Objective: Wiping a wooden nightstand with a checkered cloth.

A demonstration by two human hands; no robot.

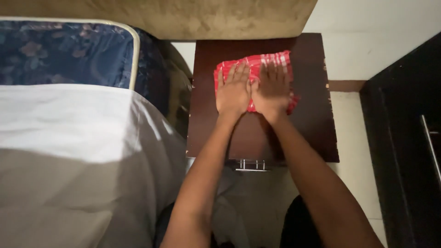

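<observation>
A person's left hand (233, 92) and right hand (272, 89) lie flat, palms down and fingers spread, side by side on a folded red cloth with a white check pattern (255, 64), seen from a camera worn on the head and looking straight down. The two hands touch along their inner edges, thumbs meeting near the middle of the fabric, and neither one grips or pinches anything. The red cloth sits on the far half of a small dark brown wooden bedside table (312, 119), nearer its back edge than its front, with its right corner showing out from under the right hand. Chipped patches of lighter material show along the table's right edge, and a metal drawer handle (251, 165) juts out below its front edge, between the two bare forearms. To the left of the table stands a bed with a white sheet (69, 133) pulled over a mattress in dark blue floral fabric with pale piping (64, 55). A tan upholstered headboard (193, 16) runs along the top of the scene. At the right, a black cabinet door with a slim metal bar handle (404, 151) stands beside a pale tiled floor (356, 151).
</observation>
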